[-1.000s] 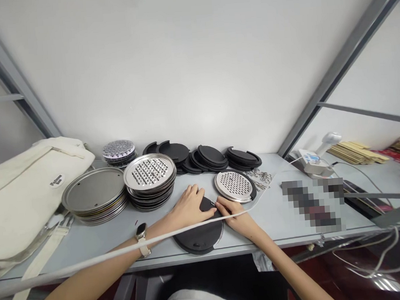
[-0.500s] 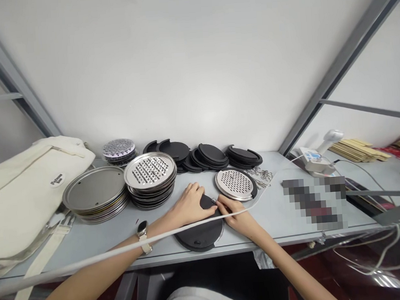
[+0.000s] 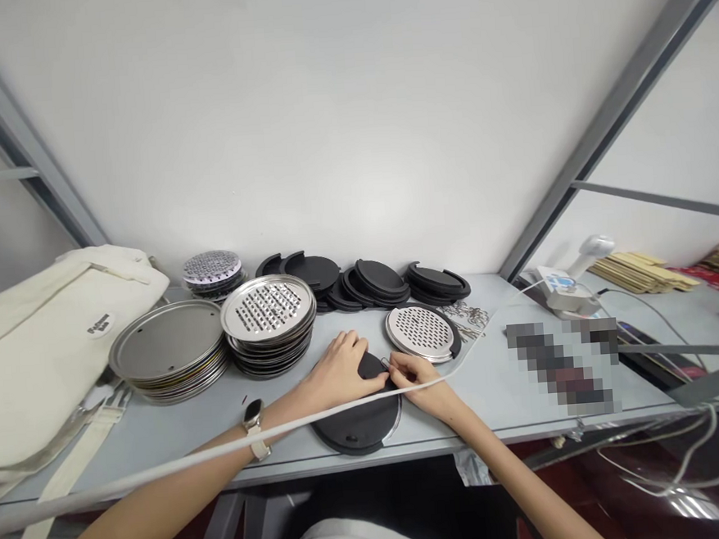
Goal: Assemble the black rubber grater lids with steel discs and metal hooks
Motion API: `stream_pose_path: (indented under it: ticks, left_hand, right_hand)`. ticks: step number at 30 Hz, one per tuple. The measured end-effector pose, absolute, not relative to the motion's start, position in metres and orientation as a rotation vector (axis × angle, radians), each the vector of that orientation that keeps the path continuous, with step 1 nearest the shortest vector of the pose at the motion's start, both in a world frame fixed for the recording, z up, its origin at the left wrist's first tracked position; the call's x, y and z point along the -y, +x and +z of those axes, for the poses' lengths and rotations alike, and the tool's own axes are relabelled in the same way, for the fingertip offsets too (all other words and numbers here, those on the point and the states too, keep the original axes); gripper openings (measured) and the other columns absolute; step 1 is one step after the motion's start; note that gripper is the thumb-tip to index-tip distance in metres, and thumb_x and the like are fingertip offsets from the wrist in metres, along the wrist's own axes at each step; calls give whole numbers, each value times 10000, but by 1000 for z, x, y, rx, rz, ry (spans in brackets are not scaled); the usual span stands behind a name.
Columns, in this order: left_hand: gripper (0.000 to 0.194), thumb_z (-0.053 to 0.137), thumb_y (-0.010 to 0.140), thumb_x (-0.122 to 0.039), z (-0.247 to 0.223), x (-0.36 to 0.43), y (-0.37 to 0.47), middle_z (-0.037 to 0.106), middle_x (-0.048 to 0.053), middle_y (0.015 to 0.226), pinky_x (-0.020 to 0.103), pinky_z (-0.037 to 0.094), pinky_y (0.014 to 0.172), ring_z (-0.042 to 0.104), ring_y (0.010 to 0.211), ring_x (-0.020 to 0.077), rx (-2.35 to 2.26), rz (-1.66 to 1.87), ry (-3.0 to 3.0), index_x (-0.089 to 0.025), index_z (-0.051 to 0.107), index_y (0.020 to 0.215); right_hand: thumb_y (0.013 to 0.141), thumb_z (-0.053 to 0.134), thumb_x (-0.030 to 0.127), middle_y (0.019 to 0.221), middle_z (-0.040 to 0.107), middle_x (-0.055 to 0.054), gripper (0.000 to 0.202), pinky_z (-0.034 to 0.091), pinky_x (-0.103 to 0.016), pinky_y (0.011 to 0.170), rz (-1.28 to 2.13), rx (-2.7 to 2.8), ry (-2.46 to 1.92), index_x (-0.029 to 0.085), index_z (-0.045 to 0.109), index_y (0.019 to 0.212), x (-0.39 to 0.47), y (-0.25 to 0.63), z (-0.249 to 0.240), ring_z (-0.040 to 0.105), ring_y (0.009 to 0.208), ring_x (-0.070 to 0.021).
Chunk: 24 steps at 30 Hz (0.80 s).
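A round black disc (image 3: pixel 355 424) with a small slot near its front lies at the table's front edge. My left hand (image 3: pixel 336 374) holds it from the left, thumb across its upper face and fingers over the far rim. On the right side of that rim, my right hand (image 3: pixel 420 380) pinches a small metal wire clip (image 3: pixel 385 362) between thumb and fingertips. Where the clip meets the disc is too small to make out. Just beyond my right hand sits a perforated metal grater disc (image 3: pixel 422 331) with a black holder along its edge.
Stacked metal plates (image 3: pixel 167 340) and grater plates (image 3: pixel 268 307) stand at left, near a cream bag (image 3: pixel 62 339). Black round holders (image 3: pixel 381 276) line the wall. Loose metal clips (image 3: pixel 472 319) lie at right. A white cable (image 3: pixel 200 449) crosses before my arms.
Both hands stay at the disc's rim with almost the same grip. The whole view has shifted very slightly; nothing else has visibly moved.
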State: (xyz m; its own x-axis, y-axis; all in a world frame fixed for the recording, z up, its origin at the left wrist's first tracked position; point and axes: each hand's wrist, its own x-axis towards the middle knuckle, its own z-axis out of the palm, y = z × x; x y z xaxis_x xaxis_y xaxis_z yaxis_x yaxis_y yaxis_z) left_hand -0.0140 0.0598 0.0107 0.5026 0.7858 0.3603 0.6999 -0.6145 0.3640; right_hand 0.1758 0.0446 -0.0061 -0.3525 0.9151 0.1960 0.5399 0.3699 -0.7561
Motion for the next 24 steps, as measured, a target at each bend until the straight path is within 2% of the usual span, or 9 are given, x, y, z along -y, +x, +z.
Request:
stream_pose_path:
  ticks: [4, 13, 24]
  left_hand:
    - [275, 588, 754, -423, 12, -59, -14, 488, 51, 917, 380, 422, 856, 472, 931, 235, -1284, 742, 2601, -189, 486, 855]
    - [353, 573, 760, -506, 16, -59, -13, 499, 68, 930, 392, 418, 863, 481, 944, 250, -1283, 710, 2606, -183, 515, 889]
    - [363, 560, 773, -520, 16, -59, -16, 510, 74, 952, 398, 421, 875, 486, 958, 252, -1274, 689, 2612, -184, 518, 907]
  right_hand:
    - [809, 448, 188, 546, 332, 62, 246, 246, -227, 510, 713, 2109, -1295, 196, 315, 603, -48, 176, -5, 333, 518, -87]
    - [931, 353, 353, 519, 334, 55, 358, 240, -249, 518, 637, 2147, -1299, 198, 321, 609, -49, 175, -7, 334, 490, -96]
    - [951, 324, 351, 574, 463, 27, 353, 279, -249, 555, 569, 2189, -1308, 196, 436, 655, -47, 175, -5, 439, 539, -118]
